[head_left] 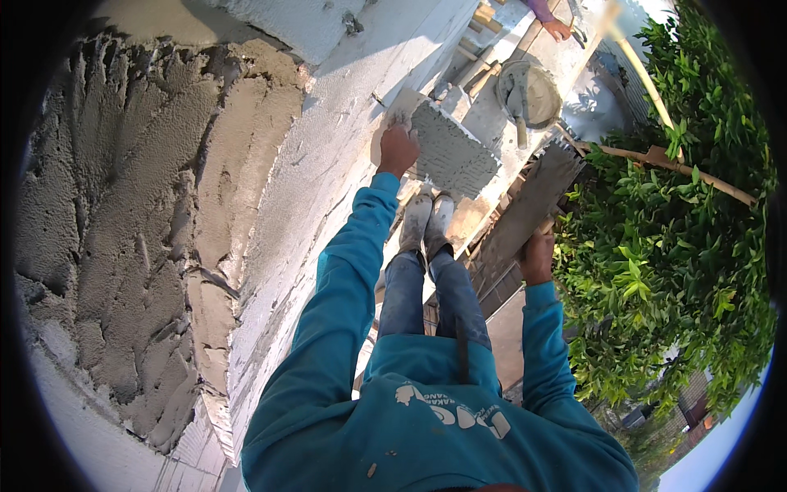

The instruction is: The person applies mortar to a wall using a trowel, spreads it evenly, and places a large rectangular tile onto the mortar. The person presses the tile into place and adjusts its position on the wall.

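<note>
Watching remotely, I judge nine o'clock's mortar [135, 221] spread but unsmoothed; left hand [399, 150] grips slab [459, 152], right hand [538, 257] plank [531, 201].

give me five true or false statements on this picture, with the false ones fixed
1. The left hand is at the edge of a rough grey slab. True.
2. The right hand is inside the bucket. False: it is beside a long grey-brown board; its exact grip is unclear.
3. A trowel rests in the round bucket. True.
4. Green foliage fills the left of the picture. False: it is on the right; coarse grey mortar is on the left.
5. Another person's hand shows near the top. True.
</note>
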### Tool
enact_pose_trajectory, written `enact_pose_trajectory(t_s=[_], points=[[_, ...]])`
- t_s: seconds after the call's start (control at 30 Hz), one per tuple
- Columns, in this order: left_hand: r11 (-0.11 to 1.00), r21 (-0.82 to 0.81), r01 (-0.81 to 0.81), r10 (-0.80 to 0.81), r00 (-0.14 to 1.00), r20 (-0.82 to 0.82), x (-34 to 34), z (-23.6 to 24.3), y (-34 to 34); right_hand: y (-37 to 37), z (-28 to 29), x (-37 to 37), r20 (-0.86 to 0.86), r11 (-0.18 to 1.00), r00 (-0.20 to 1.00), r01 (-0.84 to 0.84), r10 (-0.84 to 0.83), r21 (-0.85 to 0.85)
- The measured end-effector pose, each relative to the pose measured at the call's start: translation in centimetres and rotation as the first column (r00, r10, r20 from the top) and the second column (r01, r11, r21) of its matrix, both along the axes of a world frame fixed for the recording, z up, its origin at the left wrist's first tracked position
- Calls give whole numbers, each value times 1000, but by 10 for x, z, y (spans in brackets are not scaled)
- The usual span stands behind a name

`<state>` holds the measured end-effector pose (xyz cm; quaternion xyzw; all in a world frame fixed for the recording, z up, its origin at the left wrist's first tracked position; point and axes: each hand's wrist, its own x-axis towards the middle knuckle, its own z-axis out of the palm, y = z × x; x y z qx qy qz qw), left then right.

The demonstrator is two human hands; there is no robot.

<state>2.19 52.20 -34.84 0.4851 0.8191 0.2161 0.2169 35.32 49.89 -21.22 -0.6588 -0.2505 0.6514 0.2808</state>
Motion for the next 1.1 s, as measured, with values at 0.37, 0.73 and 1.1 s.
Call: enact_pose_trajectory(t_s=[0.37,0.73,1.1], points=[[994,65,-90,77,981,179,23,75,-62,6,17,-3,153,940,966,-240,207,244],[450,-71,-890,17,-71,997,19,296,-296,21,98,-89,-131,757,931,-187,339,626],[185,-155,-970,-131,-181,975,-17,385,-304,30,270,-301,-173,427,869,-48,464,903]])
